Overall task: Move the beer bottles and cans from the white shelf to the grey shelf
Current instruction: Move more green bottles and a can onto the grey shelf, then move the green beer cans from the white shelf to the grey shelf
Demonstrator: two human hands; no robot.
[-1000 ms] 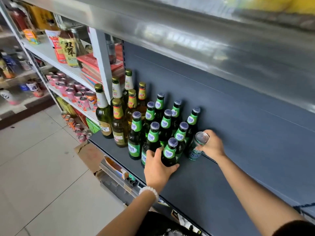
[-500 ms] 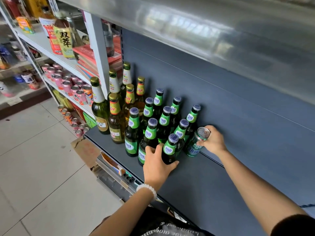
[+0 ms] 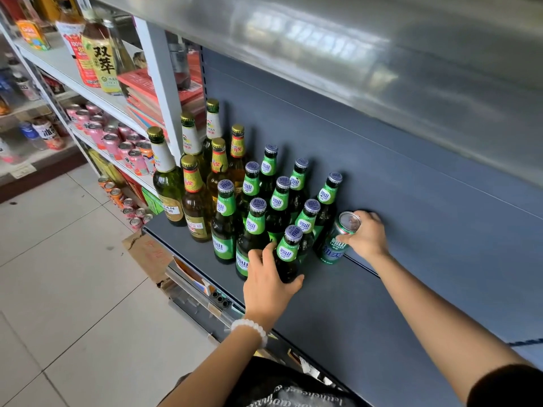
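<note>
Parking stock on the grey shelf point(image 3: 411, 230); my left hand point(image 3: 269, 282) grips the front green bottle point(image 3: 289, 254), my right hand point(image 3: 365, 236) grips the can point(image 3: 338, 239) just right of it. Next I'd let go gently so nothing tips.

Hands point(image 3: 269, 284) on bottle point(image 3: 289, 254), can point(image 3: 338, 239)

Right of the right hand point(image 3: 365, 235) the grey shelf point(image 3: 367, 312) lies bare, and the same holds toward the person from both hands, so either can pass there. Left of the right hand, and beyond the left hand point(image 3: 269, 282), a tight cluster of green-labelled bottles point(image 3: 255, 227) blocks the way, with taller gold-capped bottles point(image 3: 195, 198) further left. An upper shelf point(image 3: 352, 51) overhangs both hands.
</note>
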